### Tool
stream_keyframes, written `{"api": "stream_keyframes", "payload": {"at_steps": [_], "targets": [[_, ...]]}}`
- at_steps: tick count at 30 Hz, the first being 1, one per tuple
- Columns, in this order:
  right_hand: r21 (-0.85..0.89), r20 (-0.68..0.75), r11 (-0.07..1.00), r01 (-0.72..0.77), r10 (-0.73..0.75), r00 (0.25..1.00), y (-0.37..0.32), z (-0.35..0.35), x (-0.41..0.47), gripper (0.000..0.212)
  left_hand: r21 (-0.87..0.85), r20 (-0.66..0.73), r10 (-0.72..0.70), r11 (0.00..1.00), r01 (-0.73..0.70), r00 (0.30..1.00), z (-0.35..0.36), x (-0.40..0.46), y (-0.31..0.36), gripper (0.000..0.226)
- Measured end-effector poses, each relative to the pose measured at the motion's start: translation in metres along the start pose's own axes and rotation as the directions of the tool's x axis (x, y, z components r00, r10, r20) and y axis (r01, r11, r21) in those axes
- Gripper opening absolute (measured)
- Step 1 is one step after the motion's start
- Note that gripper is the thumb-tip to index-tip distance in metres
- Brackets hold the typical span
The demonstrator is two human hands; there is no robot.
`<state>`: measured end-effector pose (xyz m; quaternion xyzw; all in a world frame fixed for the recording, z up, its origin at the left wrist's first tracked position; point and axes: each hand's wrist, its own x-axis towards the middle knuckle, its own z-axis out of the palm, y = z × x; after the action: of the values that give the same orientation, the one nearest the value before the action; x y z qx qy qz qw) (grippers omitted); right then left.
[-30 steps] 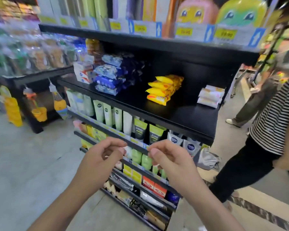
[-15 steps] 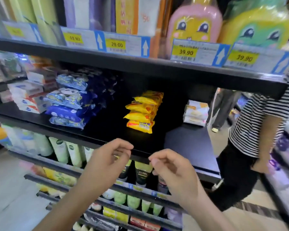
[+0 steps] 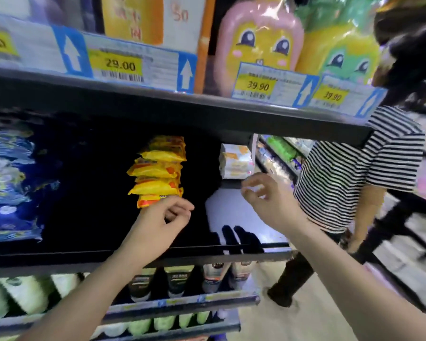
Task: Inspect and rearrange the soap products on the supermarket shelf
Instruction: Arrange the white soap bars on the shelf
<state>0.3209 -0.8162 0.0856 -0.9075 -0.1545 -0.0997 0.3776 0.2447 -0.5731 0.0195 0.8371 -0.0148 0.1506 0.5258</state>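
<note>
The stack of yellow soap packs [image 3: 158, 171] stood mid-shelf on the black shelf [image 3: 84, 260]. At its six o'clock the left hand [image 3: 158, 222] hovered, fingers loosely curled, holding nothing. At three o'clock lay white soap packs [image 3: 235, 162], with the right hand [image 3: 268, 200] just below, fingers curled, empty. Blue packs [image 3: 8, 183] lay at nine o'clock. A person in a striped shirt [image 3: 354, 168] stood beyond.

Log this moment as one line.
left hand: empty, at yellow soap stack | right hand: empty, near white soap packs | phase: reaching
</note>
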Motion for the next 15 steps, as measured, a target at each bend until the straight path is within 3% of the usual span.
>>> {"api": "stream_keyframes", "payload": {"at_steps": [3,10,12,15], "targets": [[-0.275,0.016,0.961,0.036,-0.033,0.999,0.013,0.008,0.034,0.028,-0.061,-0.039,-0.045,0.997,0.043,0.998,-0.002,-0.002,-0.001,0.018],[-0.556,0.084,0.83,0.041,0.007,0.996,0.034,0.029,0.107,0.077,-0.177,-0.069,-0.126,0.978,0.112,0.99,-0.007,0.002,-0.001,0.026],[-0.586,0.131,0.81,0.034,0.054,0.99,0.038,0.033,0.12,0.081,-0.186,-0.062,-0.122,0.977,0.109,0.991,-0.007,0.003,-0.002,0.027],[-0.596,0.151,0.799,0.087,0.005,0.989,0.048,0.044,0.131,0.076,-0.171,-0.053,-0.108,0.98,0.098,0.993,-0.004,0.002,-0.003,0.028]]}}
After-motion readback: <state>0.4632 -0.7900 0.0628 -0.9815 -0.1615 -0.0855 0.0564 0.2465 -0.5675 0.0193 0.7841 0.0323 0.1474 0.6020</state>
